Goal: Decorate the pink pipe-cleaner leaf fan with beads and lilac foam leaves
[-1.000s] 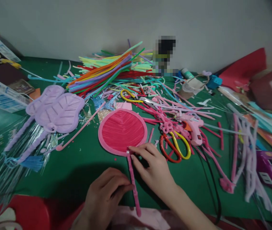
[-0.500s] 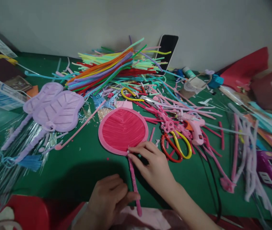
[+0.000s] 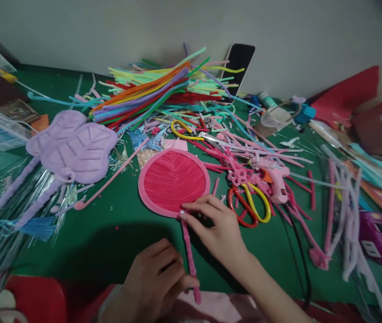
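A round hand fan [image 3: 169, 181] with a deep pink face and lighter pink fuzzy rim lies on the green table. Its twisted pink handle [image 3: 188, 249] points toward me. My right hand [image 3: 219, 226] pinches thumb and forefinger where the handle meets the rim; a tiny pale spot shows at the fingertips, too small to name. Near the handle's lower end, my left hand [image 3: 159, 273] has its fingers curled and its thumb across the handle. Red-and-yellow-handled scissors [image 3: 253, 204] lie right of my right hand.
Colourful pipe cleaners [image 3: 147, 96] are heaped at the back before a leaning phone [image 3: 239, 67]. A pink glue gun [image 3: 278, 184] with a black cord lies to the right. Two lilac leaf-shaped fans [image 3: 79, 152] rest at left. A purple box [image 3: 381, 237] sits at far right.
A small pink scrap beside the fan has shifted left across the table. My left hand's fingers have loosened slightly. The right hand keeps its pinch at the rim, and the view has shifted a little.
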A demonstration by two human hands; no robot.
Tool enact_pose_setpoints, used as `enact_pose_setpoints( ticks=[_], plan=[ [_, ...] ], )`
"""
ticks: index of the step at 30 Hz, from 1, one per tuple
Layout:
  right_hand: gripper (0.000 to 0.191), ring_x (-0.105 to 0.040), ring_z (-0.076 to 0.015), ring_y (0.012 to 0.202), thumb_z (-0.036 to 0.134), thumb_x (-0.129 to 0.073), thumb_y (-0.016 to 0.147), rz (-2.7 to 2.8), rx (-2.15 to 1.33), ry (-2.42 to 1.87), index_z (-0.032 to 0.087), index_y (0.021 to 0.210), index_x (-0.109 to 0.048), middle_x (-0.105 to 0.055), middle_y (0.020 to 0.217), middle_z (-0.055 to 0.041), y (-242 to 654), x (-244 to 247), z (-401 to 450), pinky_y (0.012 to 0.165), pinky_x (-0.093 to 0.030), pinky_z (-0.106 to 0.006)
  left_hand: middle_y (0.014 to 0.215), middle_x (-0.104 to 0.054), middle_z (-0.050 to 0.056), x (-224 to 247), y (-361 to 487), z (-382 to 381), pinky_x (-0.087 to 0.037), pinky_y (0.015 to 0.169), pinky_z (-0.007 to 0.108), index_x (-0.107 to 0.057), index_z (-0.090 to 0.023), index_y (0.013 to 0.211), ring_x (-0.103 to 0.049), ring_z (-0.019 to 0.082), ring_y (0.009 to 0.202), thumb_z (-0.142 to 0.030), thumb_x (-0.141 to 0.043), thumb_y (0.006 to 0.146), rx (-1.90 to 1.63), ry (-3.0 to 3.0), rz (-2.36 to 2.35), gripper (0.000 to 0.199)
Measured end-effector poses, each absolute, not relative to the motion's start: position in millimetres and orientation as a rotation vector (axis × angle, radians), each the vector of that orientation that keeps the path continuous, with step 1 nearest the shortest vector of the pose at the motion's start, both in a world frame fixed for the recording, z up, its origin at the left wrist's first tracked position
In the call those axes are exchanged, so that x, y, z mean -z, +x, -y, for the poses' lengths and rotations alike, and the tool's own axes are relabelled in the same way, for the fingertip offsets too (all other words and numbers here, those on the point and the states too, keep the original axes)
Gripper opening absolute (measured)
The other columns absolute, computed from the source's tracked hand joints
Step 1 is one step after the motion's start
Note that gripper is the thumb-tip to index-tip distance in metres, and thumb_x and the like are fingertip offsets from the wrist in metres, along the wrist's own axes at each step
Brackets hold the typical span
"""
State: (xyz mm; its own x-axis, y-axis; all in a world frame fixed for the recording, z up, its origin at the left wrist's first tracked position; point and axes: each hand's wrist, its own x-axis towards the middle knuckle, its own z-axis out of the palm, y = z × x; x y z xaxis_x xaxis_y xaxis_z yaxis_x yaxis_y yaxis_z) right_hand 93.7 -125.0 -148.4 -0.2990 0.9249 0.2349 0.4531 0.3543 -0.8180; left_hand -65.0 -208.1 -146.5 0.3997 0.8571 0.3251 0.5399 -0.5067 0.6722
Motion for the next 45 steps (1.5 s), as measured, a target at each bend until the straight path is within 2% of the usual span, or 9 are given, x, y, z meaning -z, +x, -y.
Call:
enact_pose_setpoints(
  ticks=[12,19,24,26,30,34,37,41,45],
  plan=[
    [0.020,-0.065,-0.0134,0.084,0.017,-0.056,0.093,1.910,-0.882,-1.239,0.016,0.105,-0.072,-0.067,0.092,-0.0072,101,145,126,0.077,-0.052,-0.024,0.088,-0.059,0.002,155,-77,218,-0.046,0.071,0.020,-0.047,-0.021,0.096,-0.058,0.011,0.079,-0.011,-0.041,0.096,-0.888,1.861,-1.332,0.012],
    [0.014,-0.063,-0.0167,0.085,0.020,-0.062,0.090,1.979,-0.924,-1.209,0.018,0.101,-0.071,-0.065,0.091,-0.0065,95,145,127,0.077,-0.052,-0.028,0.068,-0.046,-0.003,150,-79,220,-0.035,0.052,0.022,-0.043,-0.021,0.076,-0.047,0.009,0.058,-0.010,-0.042,0.095,-0.916,1.930,-1.391,0.022],
    [0.017,-0.061,-0.0143,0.079,0.026,-0.046,0.098,1.841,-0.911,-1.350,0.021,0.096,-0.062,-0.064,0.088,-0.0034,111,134,127,0.070,-0.048,-0.025,0.106,-0.061,0.004,138,-101,203,-0.044,0.085,0.027,-0.054,-0.021,0.076,-0.059,0.014,0.091,-0.023,-0.042,0.097,-1.162,1.633,-1.938,0.024],
    [0.024,-0.056,-0.0137,0.067,0.029,-0.037,0.100,1.836,-0.860,-1.405,0.021,0.084,-0.052,-0.057,0.076,-0.0013,114,133,129,0.062,-0.044,-0.025,0.119,-0.060,0.007,136,-110,188,-0.043,0.095,0.034,-0.059,-0.022,0.088,-0.058,0.020,0.110,-0.035,-0.046,0.096,-1.236,1.322,-1.985,0.021],
    [0.035,-0.044,-0.0128,0.052,0.039,-0.029,0.101,1.818,-0.914,-1.480,0.024,0.071,-0.040,-0.045,0.061,0.0027,114,135,134,0.051,-0.035,-0.025,0.120,-0.062,0.011,140,-120,155,-0.051,0.088,0.039,-0.052,-0.021,0.120,-0.064,0.024,0.105,-0.051,-0.060,0.083,-1.266,0.938,-1.787,0.049],
    [0.040,-0.046,-0.0129,0.051,0.048,-0.040,0.096,1.757,-1.124,-1.519,0.022,0.067,-0.047,-0.049,0.057,0.0019,112,139,136,0.050,-0.035,-0.025,0.095,-0.067,0.005,144,-121,131,-0.053,0.073,0.037,-0.045,-0.018,0.132,-0.065,0.019,0.077,-0.047,-0.075,0.069,-1.140,0.904,-1.692,0.075],
    [0.038,-0.056,-0.0159,0.058,0.054,-0.048,0.090,1.598,-1.347,-1.500,0.019,0.082,-0.061,-0.062,0.068,-0.0027,111,143,137,0.050,-0.042,-0.025,0.084,-0.068,0.004,141,-120,123,-0.053,0.075,0.036,-0.059,-0.013,0.116,-0.065,0.020,0.075,-0.045,-0.080,0.061,-1.188,0.875,-1.588,0.067],
    [0.050,-0.063,-0.0182,0.065,0.066,-0.064,0.074,1.264,-1.579,-1.414,0.017,0.079,-0.065,-0.069,0.076,-0.0067,105,144,137,0.056,-0.051,-0.028,0.097,-0.070,0.011,126,-118,123,-0.055,0.077,0.036,-0.064,-0.012,0.109,-0.068,0.023,0.085,-0.049,-0.078,0.065,-1.298,0.879,-1.499,0.059],
    [0.050,-0.066,-0.0167,0.066,0.061,-0.079,0.062,1.032,-1.789,-1.249,0.014,0.078,-0.069,-0.071,0.072,-0.0058,93,132,134,0.065,-0.053,-0.028,0.107,-0.069,0.011,110,-112,120,-0.053,0.086,0.036,-0.064,-0.014,0.113,-0.067,0.024,0.096,-0.046,-0.080,0.066,-1.405,0.919,-1.437,0.059]
  ],
)
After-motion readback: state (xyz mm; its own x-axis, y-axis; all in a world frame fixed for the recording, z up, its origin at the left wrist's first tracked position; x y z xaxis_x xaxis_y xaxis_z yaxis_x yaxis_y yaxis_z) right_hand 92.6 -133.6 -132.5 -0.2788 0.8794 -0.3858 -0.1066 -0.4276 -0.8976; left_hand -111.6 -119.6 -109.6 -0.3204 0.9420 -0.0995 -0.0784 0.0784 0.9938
